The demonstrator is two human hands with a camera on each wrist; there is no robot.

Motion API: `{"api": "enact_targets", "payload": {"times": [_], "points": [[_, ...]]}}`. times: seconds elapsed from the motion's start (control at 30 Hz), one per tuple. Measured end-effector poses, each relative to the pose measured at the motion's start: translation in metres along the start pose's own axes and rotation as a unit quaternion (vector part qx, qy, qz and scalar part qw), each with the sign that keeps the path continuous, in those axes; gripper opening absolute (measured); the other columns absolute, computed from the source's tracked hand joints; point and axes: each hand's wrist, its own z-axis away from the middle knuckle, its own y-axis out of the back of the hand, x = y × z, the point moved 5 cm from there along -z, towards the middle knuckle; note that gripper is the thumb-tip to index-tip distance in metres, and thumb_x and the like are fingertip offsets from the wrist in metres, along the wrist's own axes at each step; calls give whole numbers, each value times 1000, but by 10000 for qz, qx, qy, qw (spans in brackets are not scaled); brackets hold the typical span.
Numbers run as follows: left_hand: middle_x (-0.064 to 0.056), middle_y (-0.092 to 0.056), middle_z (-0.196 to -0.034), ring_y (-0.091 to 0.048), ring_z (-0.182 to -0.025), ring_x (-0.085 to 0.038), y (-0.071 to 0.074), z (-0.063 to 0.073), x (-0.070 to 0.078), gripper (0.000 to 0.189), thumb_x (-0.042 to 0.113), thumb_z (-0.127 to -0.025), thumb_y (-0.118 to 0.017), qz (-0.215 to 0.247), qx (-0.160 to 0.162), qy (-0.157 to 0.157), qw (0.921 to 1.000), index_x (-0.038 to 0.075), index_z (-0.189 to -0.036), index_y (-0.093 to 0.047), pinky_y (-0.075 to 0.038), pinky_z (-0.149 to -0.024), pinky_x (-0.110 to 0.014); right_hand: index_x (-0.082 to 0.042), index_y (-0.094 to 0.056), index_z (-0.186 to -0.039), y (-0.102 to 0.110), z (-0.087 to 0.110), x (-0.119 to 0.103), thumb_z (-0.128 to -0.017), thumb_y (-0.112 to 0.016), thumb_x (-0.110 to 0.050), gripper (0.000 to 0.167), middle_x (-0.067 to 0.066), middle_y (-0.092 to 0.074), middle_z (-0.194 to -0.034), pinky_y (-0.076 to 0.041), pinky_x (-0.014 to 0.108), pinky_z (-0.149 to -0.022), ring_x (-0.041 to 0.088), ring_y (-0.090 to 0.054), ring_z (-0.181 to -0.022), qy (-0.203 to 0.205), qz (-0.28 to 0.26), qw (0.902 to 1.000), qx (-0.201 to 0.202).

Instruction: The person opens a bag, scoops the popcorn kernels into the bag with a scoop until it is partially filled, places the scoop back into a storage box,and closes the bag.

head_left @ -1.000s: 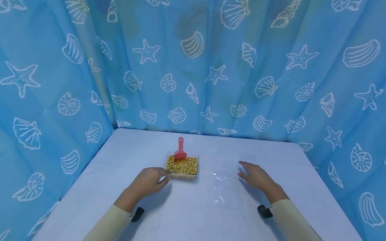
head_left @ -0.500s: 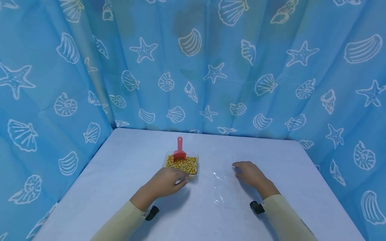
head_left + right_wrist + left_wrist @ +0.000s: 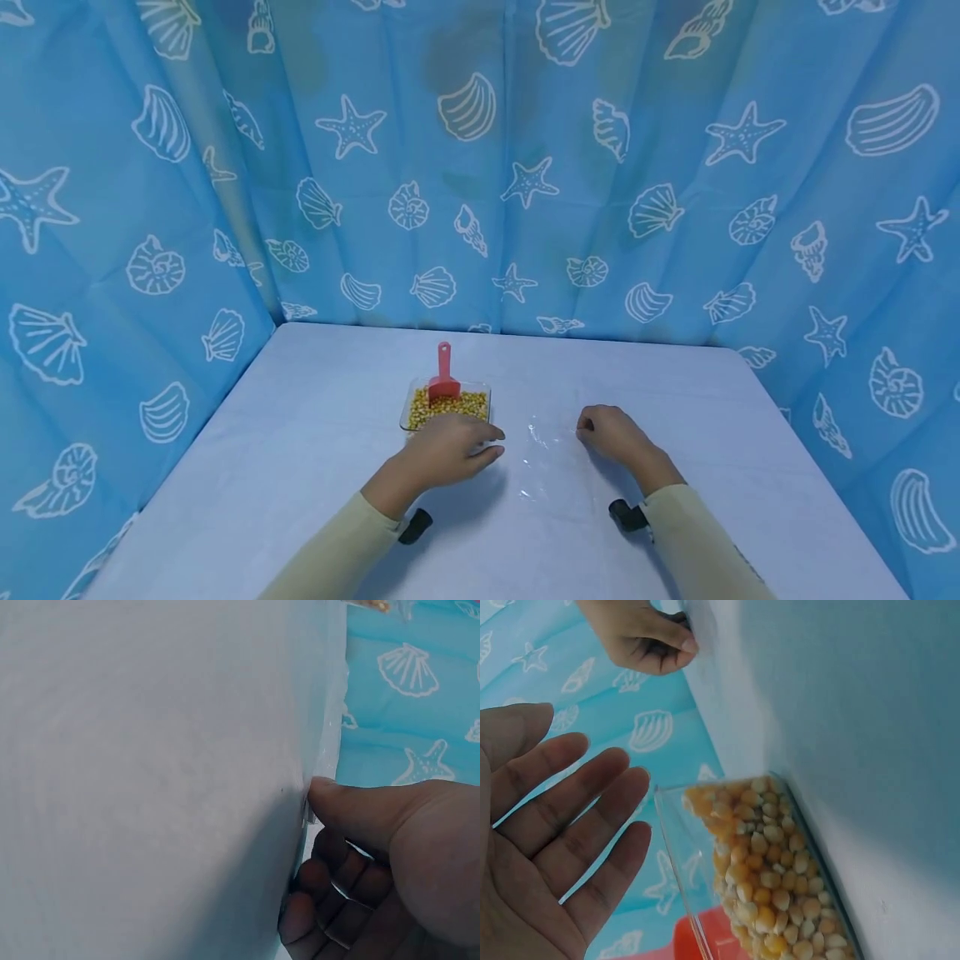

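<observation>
The right edge of the clear bag (image 3: pixel 551 467) is now pinched by the right hand (image 3: pixel 613 433); the left hand (image 3: pixel 450 450), unfurled and empty, has been brought past the corn container (image 3: pixel 692 855). The bag, flat on the table (image 3: pixel 337 375), is secured at 1 side only.

Left grip (image 3: pixel 452 450) now nearer clear plastic (image 3: pixel 551 467)
</observation>
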Motion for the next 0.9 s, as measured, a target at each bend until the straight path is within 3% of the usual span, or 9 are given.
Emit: {"api": "enact_targets", "payload": {"times": [0.23, 0.37, 0.5, 0.67, 0.9], "points": [[6, -71, -109, -65, -100, -8, -6, -9, 1, 32, 40, -94, -63, 177, -131, 193, 9996, 17, -114, -73, -53, -89, -30, -12, -64, -89, 9, 1, -1, -93, -65, -15, 5, 0, -59, -83, -51, 37, -73, 19, -54, -80, -84, -257, 9996, 97], [8, -71, -108, -65, -100, -8, -6, -15, 4, 31, 39, -93, -64, 93, -141, 249, 9995, 18, -115, -72, -54, -88, -30, -11, -66, -92, 21, 5, -4, -91, -66, -12, 2, 1, -62, -87, -53, 36, -70, 20, -56, -81, 65, -751, 9960, 484], [7, -71, -105, -66, -97, -8, -7, -21, 9, 27, 35, -93, -66, 43, -93, 275, 9996, 17, -113, -73, -54, -84, -27, -11, -67, -99, 30, 11, -16, -90, -68, -10, 9, 1, -65, -91, -54, 34, -70, 20, -59, -85, 317, -1313, 9861, 969], [9, -71, -99, -64, -89, -6, -11, -25, 8, 24, 32, -94, -66, 647, 43, 759, 9950, 16, -109, -75, -53, -76, -21, -11, -66, -106, 36, 25, -39, -89, -70, -12, 17, 0, -66, -93, -55, 34, -70, 19, -61, -84, 277, -1803, 9749, 1276], [13, -68, -97, -60, -86, -4, -14, -21, 1, 27, 35, -95, -64, 1703, 476, 1409, 9741, 17, -114, -72, -52, -70, -18, -11, -65, -113, 37, 46, -71, -87, -74, -15, 27, -2, -64, -87, -57, 31, -66, 14, -63, -77, 330, -1785, 9718, 1507]]}}
